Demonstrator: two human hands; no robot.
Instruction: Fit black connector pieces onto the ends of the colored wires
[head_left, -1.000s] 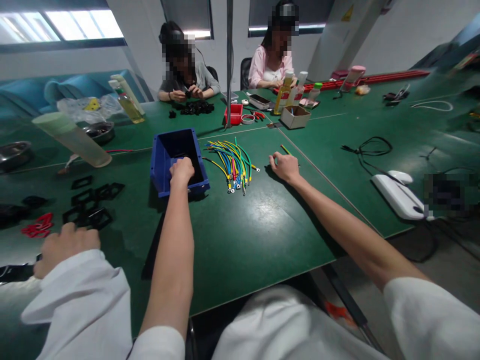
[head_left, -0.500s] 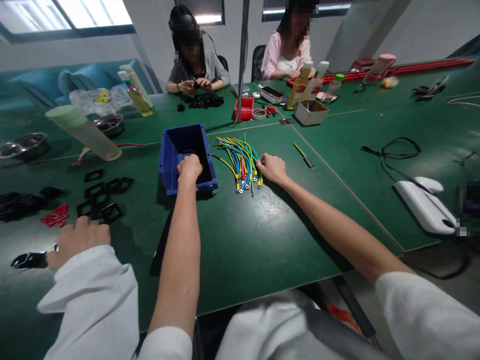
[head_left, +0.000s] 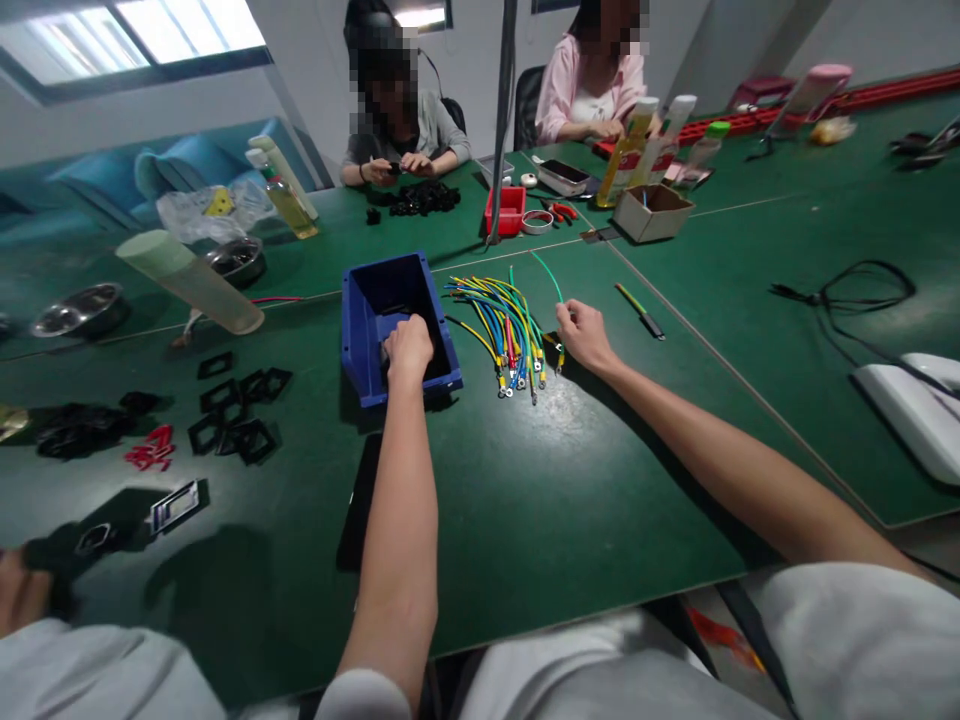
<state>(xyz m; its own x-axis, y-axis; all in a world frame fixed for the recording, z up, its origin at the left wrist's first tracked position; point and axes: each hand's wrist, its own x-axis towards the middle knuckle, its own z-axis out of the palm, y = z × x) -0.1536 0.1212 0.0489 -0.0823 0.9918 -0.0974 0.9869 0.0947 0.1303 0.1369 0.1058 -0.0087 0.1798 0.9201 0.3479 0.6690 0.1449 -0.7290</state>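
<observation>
My left hand [head_left: 409, 350] reaches into the blue bin [head_left: 442, 386], its fingers curled; what they hold, if anything, is hidden. Dark pieces lie in the bin's shaded bottom. Right of the bin, a bundle of yellow, blue, green and red wires [head_left: 495, 318] with ring terminals is spread on the green table. At the bundle's right side my right hand [head_left: 585, 333] pinches a green wire [head_left: 550, 272], which sticks up and left from the fingers. A yellow-ended terminal shows just below that hand. Farther right lies a green-yellow wire piece with a black sleeve [head_left: 642, 312].
A co-worker's hand [head_left: 22, 592] is at the lower left, near black frames [head_left: 244, 415] and red parts [head_left: 152, 448]. Two people sit across the table. A pole [head_left: 504, 130], a cardboard box [head_left: 652, 215], bottles and a white device [head_left: 911, 410] stand around.
My right hand has drawn a green wire slightly away from the bundle. My left hand remains in the bin. The co-worker's hand has moved down and left, and the view has shifted.
</observation>
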